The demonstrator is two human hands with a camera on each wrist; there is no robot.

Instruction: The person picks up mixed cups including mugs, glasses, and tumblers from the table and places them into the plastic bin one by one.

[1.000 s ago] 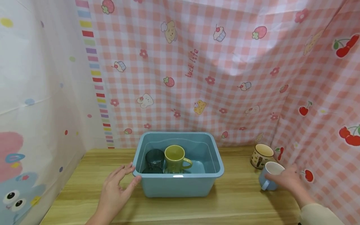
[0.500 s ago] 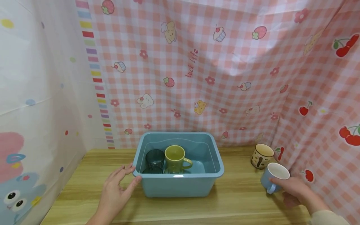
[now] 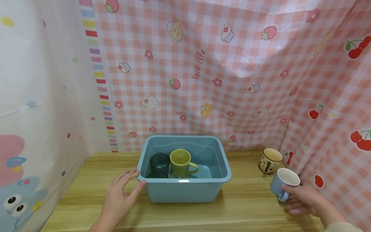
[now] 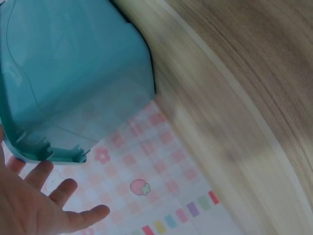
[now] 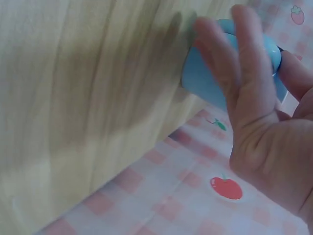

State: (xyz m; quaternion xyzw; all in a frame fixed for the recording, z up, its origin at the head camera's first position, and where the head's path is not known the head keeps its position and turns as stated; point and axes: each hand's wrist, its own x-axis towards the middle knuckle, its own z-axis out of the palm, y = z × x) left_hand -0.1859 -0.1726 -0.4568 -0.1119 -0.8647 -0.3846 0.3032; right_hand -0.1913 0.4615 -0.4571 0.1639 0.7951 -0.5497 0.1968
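Observation:
A light blue mug [image 3: 279,184], white inside, stands at the right of the wooden table [image 3: 243,212]. My right hand [image 3: 307,199] pinches its handle between thumb and fingers; in the right wrist view the fingers [image 5: 252,63] cover part of the mug. To the left, my left hand [image 3: 117,196] touches the front left corner of a blue plastic basin [image 3: 184,193], its fingers [image 4: 63,192] spread loosely along the rim. Inside the basin are an olive-yellow mug [image 3: 180,166] and two dark glasses [image 3: 160,162], the nearer one mostly hidden by the front wall.
Just behind the blue mug stands a cream cup [image 3: 270,161] with a dark pattern. A pink checked cloth [image 3: 203,64] hangs behind the table and along its right side. White printed cloth [image 3: 43,96] hangs at the left.
The blue mug has turned, so its handle points more toward me, and shifted slightly right. My right hand has moved from the mug's side to its handle. The left hand stays put.

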